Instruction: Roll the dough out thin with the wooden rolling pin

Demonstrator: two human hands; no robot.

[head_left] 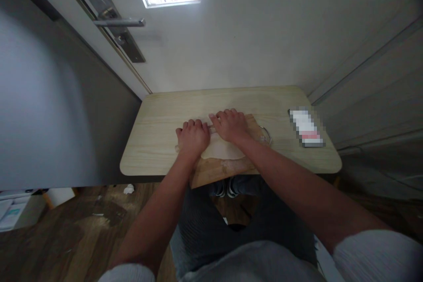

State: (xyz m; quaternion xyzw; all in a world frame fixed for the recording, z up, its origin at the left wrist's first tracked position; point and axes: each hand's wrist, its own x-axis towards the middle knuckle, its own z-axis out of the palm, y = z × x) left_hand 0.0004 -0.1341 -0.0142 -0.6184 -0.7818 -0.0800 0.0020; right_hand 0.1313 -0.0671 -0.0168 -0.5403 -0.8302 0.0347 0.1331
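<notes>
A flat, pale sheet of dough [220,150] lies on a wooden cutting board [214,172], which overhangs the front edge of the table. Across the dough's far side runs a thin wooden rolling pin [212,129], mostly hidden under my hands; it shows between them, and what looks like its end pokes out at the left. My left hand [194,137] is closed over its left part, knuckles up. To the right, my right hand [230,125] grips the pin, with the thumb pointing toward the left hand. Whitish flour marks the board around the dough.
The small light-wood table [158,128] stands against a white door with a metal handle [122,22]. A phone with a blurred screen [306,128] lies at the table's right. A metal ring [267,133] is on the board's right end. Crumpled white paper [128,189] is on the floor.
</notes>
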